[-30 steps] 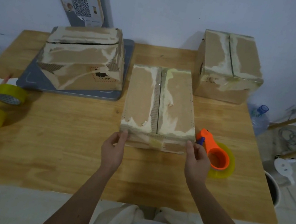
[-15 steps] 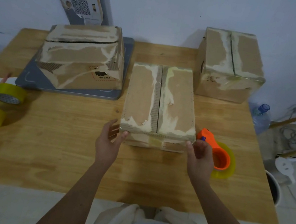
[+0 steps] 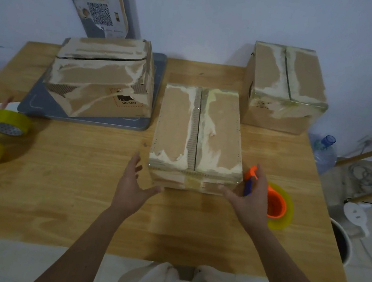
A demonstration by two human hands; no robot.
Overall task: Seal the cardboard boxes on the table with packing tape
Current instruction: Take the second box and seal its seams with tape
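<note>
Now, change: both of my hands have let go of the middle box (image 3: 197,134); a second ago each one pinched a near corner of it, and now neither touches it.
Left hand: my left hand (image 3: 133,185) hovers with fingers spread just off the box's near left corner, grip released, holding nothing.
Right hand: my right hand (image 3: 249,196) is likewise slack and empty, fingers splayed, just beside the near right corner and passing over the orange tape dispenser (image 3: 271,198); I cannot tell whether it touches the dispenser yet.
Middle box: it sits flat on the desk (image 3: 55,193), long side pointing away from me, flaps closed, centre seam bare of fresh tape.
Meaning for the task: I judge the box is now placed where I want it, so positioning is done and taping comes next; the dispenser lies just right of the box, close to my right hand.
Other boxes: the left box (image 3: 99,83) rests on a grey tray (image 3: 152,101), the far right box (image 3: 286,88) at the desk's back edge; both seams look untaped and both stand where they stood before.
Spare tape: two yellow rolls (image 3: 10,122) lie at the left edge, unmoved.
</note>
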